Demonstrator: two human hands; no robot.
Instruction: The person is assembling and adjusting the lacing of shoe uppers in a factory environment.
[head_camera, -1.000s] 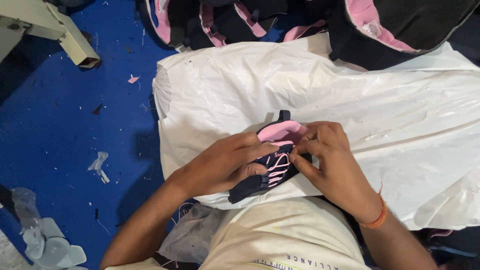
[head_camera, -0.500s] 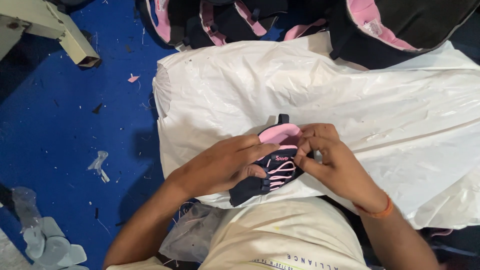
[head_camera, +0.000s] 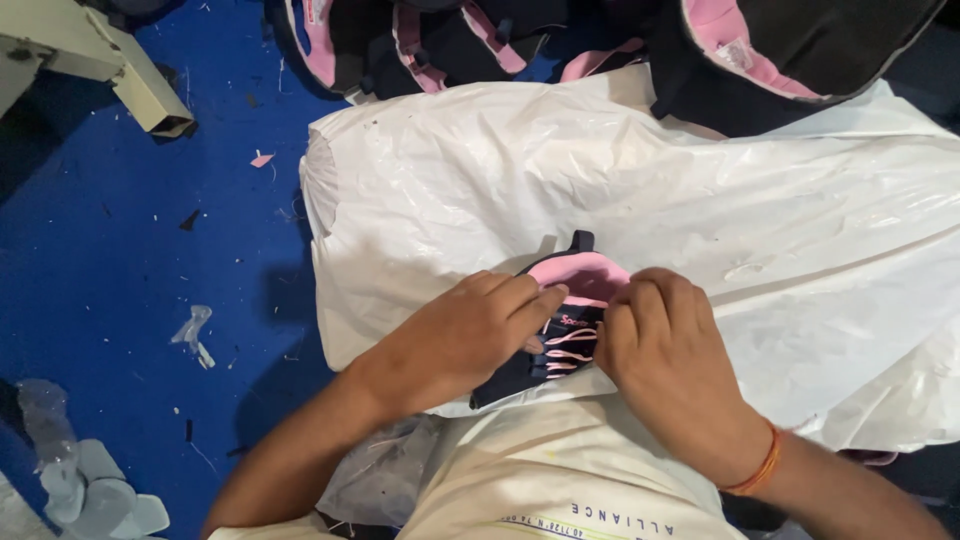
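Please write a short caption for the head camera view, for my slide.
Both hands, left hand and right hand, hold a navy and pink shoe upper on a white plastic sheet over a blue floor.

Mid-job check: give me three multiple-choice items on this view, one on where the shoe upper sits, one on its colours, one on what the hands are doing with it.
1. Where does the shoe upper lie?
A. On the white plastic sheet
B. On the blue floor
C. On the beige machine part

2. Which colours does it show?
A. Red and white
B. Dark navy with pink lining and pink laces
C. All green

3. How is it held?
A. By the left hand alone
B. By neither hand
C. Between both, with the right hand at its other side

Answers: 1 A, the sheet spreads under it. 2 B, pink shows at the opening and laces. 3 C, fingers of both hands touch it.
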